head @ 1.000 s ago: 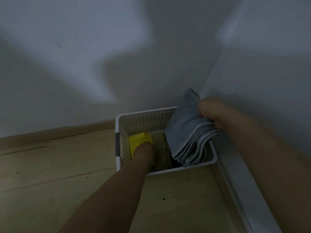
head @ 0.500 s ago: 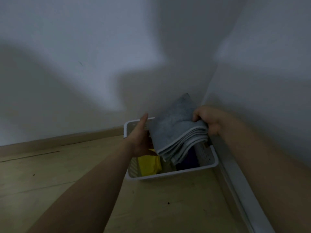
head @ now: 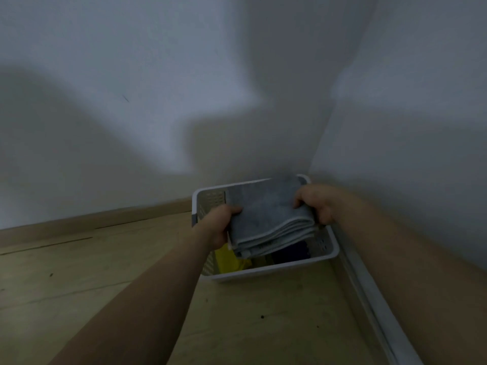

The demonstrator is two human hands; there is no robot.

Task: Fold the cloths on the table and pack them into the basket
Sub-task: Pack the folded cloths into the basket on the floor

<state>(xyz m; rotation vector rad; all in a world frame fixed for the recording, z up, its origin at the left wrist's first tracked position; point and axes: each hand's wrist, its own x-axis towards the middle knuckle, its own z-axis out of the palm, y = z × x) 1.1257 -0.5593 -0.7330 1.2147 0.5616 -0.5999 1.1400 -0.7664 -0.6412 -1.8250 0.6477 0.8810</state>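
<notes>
No text, label, brand or number is readable anywhere: pic is dim and blurred, and no surface shows print.

Showing grey with a paler grey edge trim: the folded cloth (head: pixel 268 219). Showing white, with a perforated dot pattern on its walls and a grey band at the left corner: the basket (head: pixel 276 268). Peeking out inside it, a bright yellow cloth (head: pixel 232 262) and a dark navy cloth (head: pixel 290 252). Showing light tan wood grain: the table (head: pixel 105 272). Appearing pale grey-white with shadow patches: the wall (head: pixel 158 75).
</notes>
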